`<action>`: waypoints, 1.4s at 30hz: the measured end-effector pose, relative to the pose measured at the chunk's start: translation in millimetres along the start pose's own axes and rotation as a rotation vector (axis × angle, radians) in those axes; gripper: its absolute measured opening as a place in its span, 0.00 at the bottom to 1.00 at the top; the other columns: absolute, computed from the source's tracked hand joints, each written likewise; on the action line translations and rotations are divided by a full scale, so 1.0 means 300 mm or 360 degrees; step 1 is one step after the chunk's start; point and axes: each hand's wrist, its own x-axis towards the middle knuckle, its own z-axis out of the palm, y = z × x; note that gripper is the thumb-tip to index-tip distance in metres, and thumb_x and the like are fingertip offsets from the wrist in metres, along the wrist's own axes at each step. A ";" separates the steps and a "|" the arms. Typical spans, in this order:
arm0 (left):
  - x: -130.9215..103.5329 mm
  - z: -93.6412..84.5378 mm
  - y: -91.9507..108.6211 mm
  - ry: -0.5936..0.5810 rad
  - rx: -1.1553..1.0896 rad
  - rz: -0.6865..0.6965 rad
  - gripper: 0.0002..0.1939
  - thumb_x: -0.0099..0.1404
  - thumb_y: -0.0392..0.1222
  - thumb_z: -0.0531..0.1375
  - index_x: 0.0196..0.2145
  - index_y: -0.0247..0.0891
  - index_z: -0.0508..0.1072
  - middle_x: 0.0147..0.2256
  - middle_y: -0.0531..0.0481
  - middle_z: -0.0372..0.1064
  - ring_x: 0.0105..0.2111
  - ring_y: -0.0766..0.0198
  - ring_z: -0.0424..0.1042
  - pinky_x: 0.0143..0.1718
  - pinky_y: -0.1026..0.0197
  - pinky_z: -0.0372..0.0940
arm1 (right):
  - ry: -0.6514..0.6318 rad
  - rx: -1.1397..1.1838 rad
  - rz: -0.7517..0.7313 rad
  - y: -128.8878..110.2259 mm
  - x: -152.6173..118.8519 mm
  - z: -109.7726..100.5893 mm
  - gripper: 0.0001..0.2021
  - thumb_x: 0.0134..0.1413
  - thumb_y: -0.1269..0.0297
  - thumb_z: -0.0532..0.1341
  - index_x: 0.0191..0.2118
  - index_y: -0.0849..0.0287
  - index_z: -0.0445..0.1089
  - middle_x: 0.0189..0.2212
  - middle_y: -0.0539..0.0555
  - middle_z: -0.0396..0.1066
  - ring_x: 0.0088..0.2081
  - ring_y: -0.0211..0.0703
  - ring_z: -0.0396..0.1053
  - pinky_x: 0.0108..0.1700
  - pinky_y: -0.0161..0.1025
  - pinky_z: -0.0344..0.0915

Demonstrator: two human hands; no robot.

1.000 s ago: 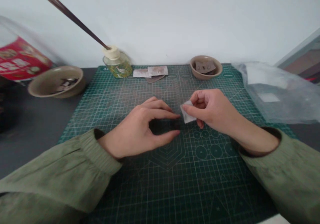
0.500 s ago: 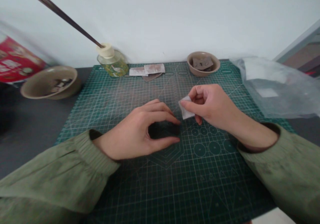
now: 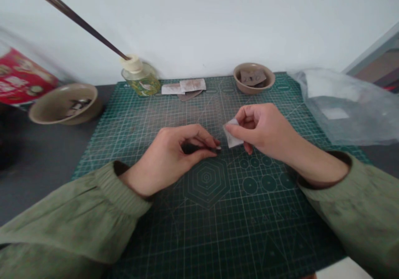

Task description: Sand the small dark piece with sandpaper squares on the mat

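Note:
My left hand [image 3: 183, 154] is pinched over the middle of the green cutting mat [image 3: 205, 237]. Between its thumb and fingertips is a small piece with a pale end [image 3: 218, 148], mostly hidden by the fingers. Just to the right, my right hand [image 3: 262, 127] grips a thin, whitish, roughly square piece [image 3: 233, 137] between thumb and curled fingers. That piece looks like paper or cloth; its exact kind cannot be told. The two hands are close together but do not touch.
A reed diffuser [image 3: 141, 77] and flat paper-like strips [image 3: 192, 85] lie along the wall. A small bowl [image 3: 246, 90] holds brown pieces marked with digits. A larger bowl [image 3: 46, 112] with small dark bits stands left, a clear plastic bag [image 3: 358, 125] right.
My left hand has closed from a wide curve into a pinch, and a small pale-ended piece now shows at its fingertips. My right hand has hardly moved.

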 end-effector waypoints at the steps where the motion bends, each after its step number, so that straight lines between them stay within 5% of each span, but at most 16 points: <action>1: 0.001 -0.001 0.000 -0.0005 -0.0020 0.0007 0.05 0.72 0.39 0.74 0.45 0.45 0.85 0.45 0.54 0.87 0.43 0.62 0.86 0.50 0.59 0.79 | 0.0002 -0.0006 0.0001 -0.001 -0.001 0.000 0.16 0.58 0.65 0.79 0.30 0.58 0.72 0.17 0.46 0.74 0.16 0.33 0.69 0.16 0.28 0.58; 7: 0.021 -0.026 0.015 -0.0245 0.0160 0.0429 0.04 0.69 0.41 0.77 0.41 0.47 0.88 0.49 0.50 0.85 0.53 0.54 0.82 0.58 0.51 0.75 | 0.0015 -0.0035 -0.0005 -0.001 -0.003 0.002 0.15 0.59 0.66 0.77 0.30 0.57 0.72 0.18 0.47 0.75 0.16 0.34 0.69 0.17 0.29 0.58; 13: 0.026 -0.041 0.023 -0.0304 0.0351 0.0525 0.11 0.71 0.47 0.76 0.50 0.48 0.88 0.51 0.46 0.83 0.55 0.51 0.79 0.60 0.49 0.73 | -0.0004 -0.0030 -0.0022 0.003 -0.002 -0.002 0.15 0.59 0.64 0.78 0.30 0.57 0.72 0.18 0.46 0.75 0.16 0.34 0.70 0.16 0.29 0.59; 19: 0.008 -0.013 0.023 -0.0121 0.0197 0.0158 0.05 0.72 0.42 0.74 0.43 0.43 0.84 0.40 0.51 0.82 0.39 0.60 0.80 0.43 0.58 0.76 | 0.0000 -0.0026 -0.0004 -0.002 -0.003 -0.001 0.17 0.58 0.62 0.79 0.30 0.57 0.72 0.19 0.47 0.76 0.16 0.34 0.70 0.16 0.29 0.60; 23: 0.001 0.002 0.011 0.0039 -0.0021 -0.0095 0.07 0.71 0.44 0.75 0.43 0.43 0.83 0.41 0.51 0.86 0.39 0.60 0.84 0.44 0.57 0.78 | -0.0040 0.0011 0.0030 -0.006 -0.003 0.003 0.16 0.58 0.63 0.79 0.29 0.58 0.72 0.18 0.47 0.75 0.16 0.34 0.70 0.16 0.28 0.61; 28: 0.005 -0.004 0.001 0.0155 0.0237 -0.0044 0.09 0.67 0.48 0.78 0.41 0.45 0.86 0.40 0.51 0.84 0.41 0.57 0.81 0.45 0.52 0.74 | -0.0166 0.0071 0.0102 -0.002 -0.003 0.009 0.15 0.57 0.63 0.79 0.30 0.59 0.74 0.20 0.48 0.77 0.16 0.33 0.69 0.15 0.28 0.60; 42: 0.011 -0.001 0.007 0.0118 0.0298 -0.0069 0.05 0.65 0.44 0.77 0.36 0.44 0.86 0.35 0.53 0.82 0.34 0.61 0.77 0.36 0.57 0.68 | -0.0276 -0.0021 0.0119 -0.001 -0.015 0.045 0.11 0.56 0.71 0.74 0.29 0.57 0.72 0.16 0.44 0.74 0.15 0.33 0.69 0.16 0.27 0.59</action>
